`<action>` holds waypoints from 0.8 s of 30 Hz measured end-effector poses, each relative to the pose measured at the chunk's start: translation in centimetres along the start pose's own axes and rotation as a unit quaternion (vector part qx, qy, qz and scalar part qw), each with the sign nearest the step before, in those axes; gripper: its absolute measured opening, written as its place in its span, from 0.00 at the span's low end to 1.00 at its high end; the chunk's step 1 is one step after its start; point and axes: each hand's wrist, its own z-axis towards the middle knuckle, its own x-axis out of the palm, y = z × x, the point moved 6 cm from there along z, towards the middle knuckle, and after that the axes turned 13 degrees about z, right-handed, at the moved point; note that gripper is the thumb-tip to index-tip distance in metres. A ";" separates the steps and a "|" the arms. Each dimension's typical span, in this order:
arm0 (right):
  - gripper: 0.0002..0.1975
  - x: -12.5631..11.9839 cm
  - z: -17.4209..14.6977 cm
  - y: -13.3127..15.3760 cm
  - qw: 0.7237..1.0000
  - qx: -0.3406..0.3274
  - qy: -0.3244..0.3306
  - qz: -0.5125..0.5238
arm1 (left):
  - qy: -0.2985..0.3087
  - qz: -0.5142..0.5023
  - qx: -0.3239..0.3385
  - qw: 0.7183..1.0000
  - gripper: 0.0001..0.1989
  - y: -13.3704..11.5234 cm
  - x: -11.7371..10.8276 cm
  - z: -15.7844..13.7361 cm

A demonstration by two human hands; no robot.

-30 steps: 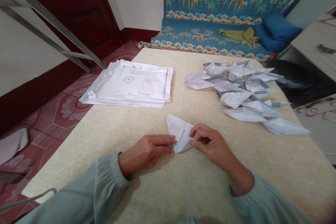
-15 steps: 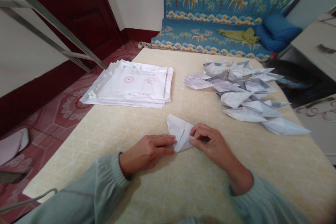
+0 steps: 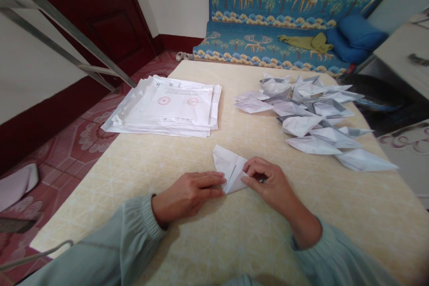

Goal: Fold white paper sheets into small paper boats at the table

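Observation:
A small piece of folded white paper (image 3: 231,165) lies on the table in front of me, with creased flaps and a point toward me. My left hand (image 3: 191,194) holds its left edge, fingers extended and their tips on the paper. At its right edge, my right hand (image 3: 268,181) pinches a flap between thumb and fingers. What lies under the fingertips is hidden. Beyond my right hand sits a cluster of folded paper boats (image 3: 311,138), grey and white, several of them overlapping.
A stack of printed sheets (image 3: 177,114) with red stamps lies at the table's (image 3: 150,161) far left. Behind the table stands a bench with a blue deer-patterned cover (image 3: 264,27), holding a green cloth (image 3: 308,43) and a blue cushion (image 3: 360,38). A metal frame (image 3: 67,22) leans at left.
Both hands keep their places on the folded paper, with hardly any visible movement. The camera view has shifted very slightly.

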 end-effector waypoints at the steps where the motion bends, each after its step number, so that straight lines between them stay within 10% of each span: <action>1: 0.10 0.0 0.0 0.0 1.000 0.000 0.001 -0.001 | 0.002 0.006 0.003 1.000 0.19 -0.1 0.0 0.0; 24: 0.10 1.2 -0.1 0.5 0.981 0.008 -0.076 -0.180 | 0.001 0.079 0.008 0.997 0.14 -1.1 -0.2 0.5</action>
